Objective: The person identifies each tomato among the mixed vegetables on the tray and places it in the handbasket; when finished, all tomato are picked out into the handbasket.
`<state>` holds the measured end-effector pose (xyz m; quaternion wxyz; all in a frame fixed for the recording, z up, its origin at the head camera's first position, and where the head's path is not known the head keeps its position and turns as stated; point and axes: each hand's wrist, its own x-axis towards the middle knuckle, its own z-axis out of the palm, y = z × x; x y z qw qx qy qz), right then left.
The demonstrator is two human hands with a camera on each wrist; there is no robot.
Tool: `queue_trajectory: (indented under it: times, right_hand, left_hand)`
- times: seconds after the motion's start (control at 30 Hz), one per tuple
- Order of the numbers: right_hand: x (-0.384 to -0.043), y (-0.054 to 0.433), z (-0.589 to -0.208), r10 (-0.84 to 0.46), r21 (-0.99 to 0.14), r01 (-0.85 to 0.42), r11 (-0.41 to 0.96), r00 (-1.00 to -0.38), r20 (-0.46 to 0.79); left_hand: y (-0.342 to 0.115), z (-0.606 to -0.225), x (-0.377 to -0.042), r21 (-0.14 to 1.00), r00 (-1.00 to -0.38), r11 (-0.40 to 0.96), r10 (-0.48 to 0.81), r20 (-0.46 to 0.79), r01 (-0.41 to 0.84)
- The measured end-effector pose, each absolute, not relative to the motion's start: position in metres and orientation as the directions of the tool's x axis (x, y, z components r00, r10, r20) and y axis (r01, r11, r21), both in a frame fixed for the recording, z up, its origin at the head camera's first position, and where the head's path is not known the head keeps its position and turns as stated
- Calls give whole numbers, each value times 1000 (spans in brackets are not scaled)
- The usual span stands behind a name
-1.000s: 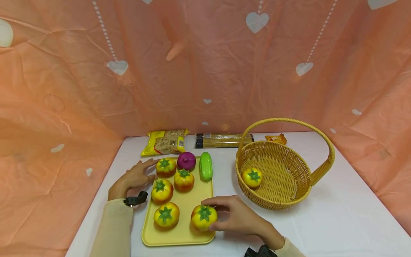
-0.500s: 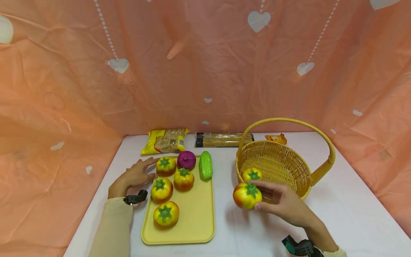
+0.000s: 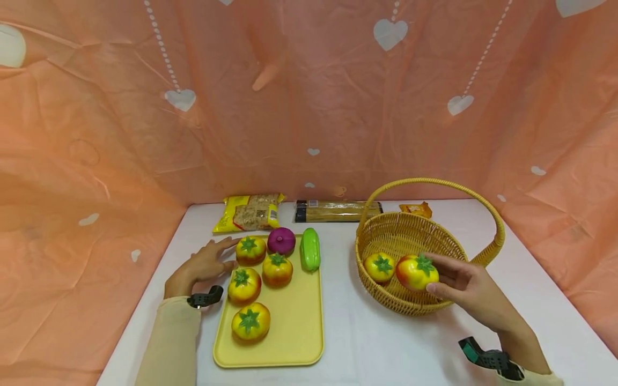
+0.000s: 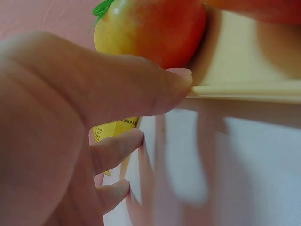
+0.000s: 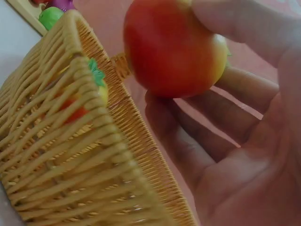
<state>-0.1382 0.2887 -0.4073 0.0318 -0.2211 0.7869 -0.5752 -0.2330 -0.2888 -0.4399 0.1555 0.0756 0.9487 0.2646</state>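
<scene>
My right hand (image 3: 475, 294) holds a red-and-yellow toy tomato (image 3: 416, 273) between thumb and fingers, over the front of the wicker basket (image 3: 405, 306). In the right wrist view, the held tomato (image 5: 171, 47) is above the basket's rim. Another toy tomato (image 3: 379, 267) lies inside the basket on its left. My left hand (image 3: 203, 266) rests at the left edge of the yellow tray (image 3: 294, 332), fingers extended near the back-left toy tomato (image 3: 250, 250). The left wrist view shows its thumb (image 4: 174, 87) at the tray's rim.
On the tray are also several toy tomatoes (image 3: 250, 321), a purple onion-like toy (image 3: 281, 241) and a green cucumber-like toy (image 3: 310, 250). Behind stand a yellow bag (image 3: 251, 213), a pack of thin sticks (image 3: 338, 211) and an orange packet (image 3: 416, 209). The basket's tall handle (image 3: 434, 181) arches over it.
My right hand has lifted a tomato from the tray's front right and carried it rightward to over the basket. The left hand has stayed at the tray's edge.
</scene>
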Motion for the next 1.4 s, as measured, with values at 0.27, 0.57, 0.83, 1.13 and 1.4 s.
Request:
queue_trajectory:
  times: [0.27, 0.57, 0.83, 1.13, 1.4]
  right_hand:
    - [-149, 271, -409, -378, -879, -247, 408, -922, 83]
    - [-169, 255, -412, -387, -840, -196, 506, -922, -18]
    - [-177, 245, -416, -424, -806, -268, 527, -905, 24]
    - [-179, 241, -423, -423, -689, -334, 643, -905, 43]
    - [-176, 238, -422, -375, -637, -324, 699, -925, 58]
  left_hand:
    - [-289, -439, -233, 527, -941, 847, 229, -250, 66]
    - [-290, -442, -233, 516, -940, 855, 219, -261, 56]
    - [-289, -442, -234, 532, -941, 846, 216, -259, 47]
    - [-289, -440, -234, 539, -943, 842, 207, -262, 35]
    - [-288, -442, -234, 533, -940, 845, 209, -269, 35]
